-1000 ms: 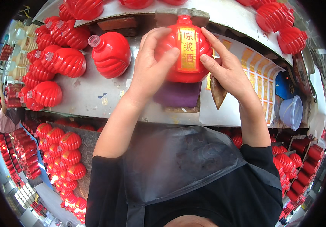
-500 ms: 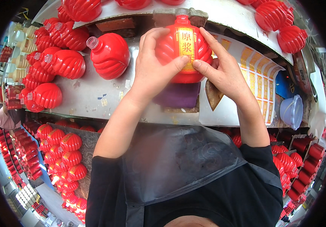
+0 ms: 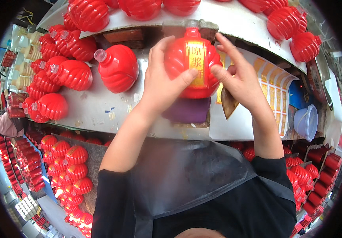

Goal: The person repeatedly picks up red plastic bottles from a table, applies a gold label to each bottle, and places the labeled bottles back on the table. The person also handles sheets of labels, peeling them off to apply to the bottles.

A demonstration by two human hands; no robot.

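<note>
A round red bottle [image 3: 174,55] with swirled ribs stands tilted back in front of me, its clear neck pointing away. A gold-and-red label [image 3: 196,49] runs down its front. My left hand [image 3: 161,79] wraps the bottle's left side, with the thumb pressed on the label's lower left edge. At the bottle's right side is my right hand [image 3: 238,77], its thumb near the label and its forefinger raised off the bottle. A brown, wedge-shaped scraper [image 3: 229,106] juts from under that hand, gripped by its lower fingers, which are partly hidden. Purple cloth [image 3: 187,110] lies below the bottle.
Another red bottle [image 3: 118,68] lies left of my hands, with several more beyond it. A sheet of gold labels [image 3: 272,95] lies on the right beside a pale bucket [image 3: 306,122]. More bottles line a raised white shelf [image 3: 226,16] at the back.
My right hand has drawn back right from the label, its fingers lifting off the bottle, and the scraper has moved with it. My left hand keeps its hold. The whole view has shifted slightly.
</note>
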